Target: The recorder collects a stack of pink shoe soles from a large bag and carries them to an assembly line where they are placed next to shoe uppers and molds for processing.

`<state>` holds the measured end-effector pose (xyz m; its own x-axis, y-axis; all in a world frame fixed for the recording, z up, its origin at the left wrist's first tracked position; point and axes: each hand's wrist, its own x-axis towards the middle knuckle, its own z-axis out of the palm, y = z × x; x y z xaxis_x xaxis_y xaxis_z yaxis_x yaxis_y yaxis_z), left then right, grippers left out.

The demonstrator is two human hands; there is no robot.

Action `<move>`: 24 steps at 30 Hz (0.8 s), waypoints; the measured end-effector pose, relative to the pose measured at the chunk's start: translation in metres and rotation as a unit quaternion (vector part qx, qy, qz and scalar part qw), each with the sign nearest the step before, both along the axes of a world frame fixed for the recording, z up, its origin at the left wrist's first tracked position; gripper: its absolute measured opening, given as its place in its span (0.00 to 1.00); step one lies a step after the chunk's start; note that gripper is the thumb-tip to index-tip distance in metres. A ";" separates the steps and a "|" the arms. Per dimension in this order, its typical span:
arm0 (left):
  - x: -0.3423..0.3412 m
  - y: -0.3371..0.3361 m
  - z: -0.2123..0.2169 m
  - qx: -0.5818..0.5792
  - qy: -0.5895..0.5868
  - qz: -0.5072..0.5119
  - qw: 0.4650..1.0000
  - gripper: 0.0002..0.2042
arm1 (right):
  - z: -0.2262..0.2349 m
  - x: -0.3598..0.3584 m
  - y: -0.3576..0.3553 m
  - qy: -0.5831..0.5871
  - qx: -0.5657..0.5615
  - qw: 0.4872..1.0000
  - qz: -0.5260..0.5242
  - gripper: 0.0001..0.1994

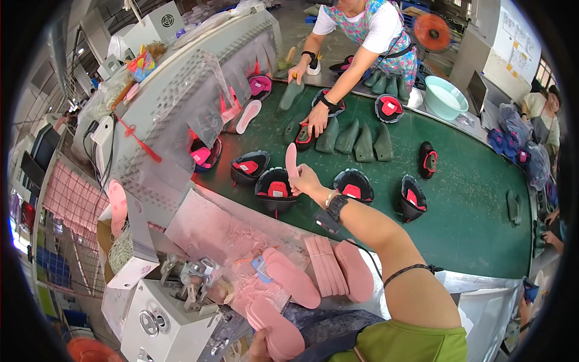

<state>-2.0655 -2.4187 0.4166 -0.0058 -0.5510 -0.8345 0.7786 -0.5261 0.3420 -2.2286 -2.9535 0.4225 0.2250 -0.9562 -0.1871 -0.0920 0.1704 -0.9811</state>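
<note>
Out over the green conveyor belt, my right hand (pixel 307 181) pinches a pink insole (pixel 291 159) that stands upright from the fingers. Just below that hand sits a black shoe upper (pixel 276 189) with a red lining. Low in the view, my left hand (pixel 259 346) is closed round the edge of several stacked pink insoles (pixel 276 330); much of the hand is cut off by the frame. Between the hands, more pink insoles (pixel 292 279) lie on the dusty bench (pixel 208 226), beside an upright row of insoles (pixel 325 265).
Across the green belt (pixel 470 211), a co-worker's hands (pixel 316 118) handle a shoe and a dark green shoe last (pixel 291 95). Several lasts (pixel 364 143) and black uppers (pixel 412 198) stand between us. A white machine (pixel 163 326) and a long perforated housing (pixel 163 120) stand left.
</note>
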 end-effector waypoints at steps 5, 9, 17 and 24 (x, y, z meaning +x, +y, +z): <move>0.004 0.004 -0.006 0.011 -0.011 -0.001 1.000 0.31 | 0.015 0.013 -0.007 -0.005 0.001 1.000 -0.009 0.16; 0.008 0.006 -0.019 0.008 0.015 -0.005 1.000 0.32 | 0.021 0.023 -0.023 -0.015 0.000 0.999 -0.033 0.16; -0.012 -0.023 0.056 0.010 -0.121 -0.012 0.993 0.34 | 0.027 0.054 -0.092 0.034 -0.044 0.989 -0.139 0.19; 0.024 -0.008 -0.019 0.041 -0.052 -0.072 0.995 0.37 | 0.008 0.067 -0.150 0.122 -0.098 0.961 -0.226 0.18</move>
